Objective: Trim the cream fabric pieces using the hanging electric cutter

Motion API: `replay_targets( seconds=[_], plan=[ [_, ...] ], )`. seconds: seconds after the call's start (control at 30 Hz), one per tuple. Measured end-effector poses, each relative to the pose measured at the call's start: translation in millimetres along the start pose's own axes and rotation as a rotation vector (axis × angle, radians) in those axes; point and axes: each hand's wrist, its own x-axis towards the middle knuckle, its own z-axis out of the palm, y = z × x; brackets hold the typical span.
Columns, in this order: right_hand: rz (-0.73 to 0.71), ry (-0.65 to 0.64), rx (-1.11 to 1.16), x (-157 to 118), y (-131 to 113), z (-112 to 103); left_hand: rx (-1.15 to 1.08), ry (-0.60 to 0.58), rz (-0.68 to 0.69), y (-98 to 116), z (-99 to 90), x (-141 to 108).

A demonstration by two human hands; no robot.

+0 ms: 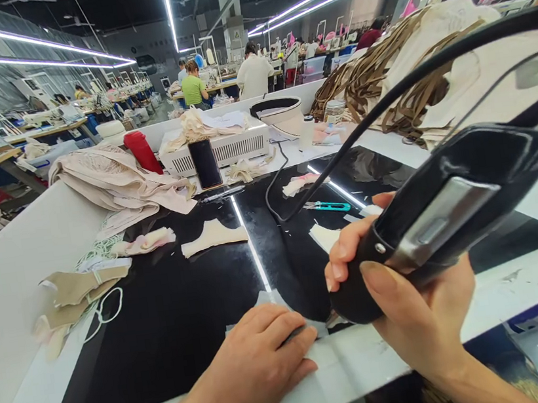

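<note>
My right hand [411, 302] is wrapped round a black corded iron [452, 204], whose tip points down at the front edge of a glossy black sheet [166, 321]. Beside that tip, my left hand [263, 361] presses a pale grey translucent piece [274, 298] flat against the table edge, fingers bent together over it. What lies under the fingers is hidden. A cream shaped fabric piece [213, 236] rests further back on the sheet. Another cream piece [324, 237] lies left of the iron, near a teal thread snipper [328, 206].
Beige cloth [112, 176] is heaped at the back left, near tan pieces [75, 290]. A phone [205, 163] leans on a white vented box [242, 145]. A cable [273, 194] crosses the sheet. Brown straps [380, 68] lie back right. People sit at far tables.
</note>
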Motion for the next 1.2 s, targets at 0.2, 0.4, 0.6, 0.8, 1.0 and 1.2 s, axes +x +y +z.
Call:
replay_targets(
  seconds=[0.2, 0.4, 0.6, 0.8, 1.0, 1.2],
  plan=[
    [0.011, 0.008, 0.020, -2, 1, 4, -0.005, 0.004, -0.010, -4, 0.3, -1],
    [0.018, 0.013, 0.005, -4, 3, 2, -0.015, -0.002, -0.006, -3, 1.4, -2],
    [0.000, 0.031, 0.010, 3, -2, 3, -0.076, 0.019, -0.035, -5, -7.4, 1],
    [0.065, 0.023, 0.100, 5, 0, 26, -0.157, 0.037, -0.294, -17, -46.0, -17],
    [0.108, -0.026, 0.187, -3, 12, 62, -0.153, -0.001, -0.456, -24, -57.4, -61],
    [0.129, -0.058, 0.210, -5, 25, 79, -0.203, 0.050, -0.488, -20, -40.3, -64]
  ],
)
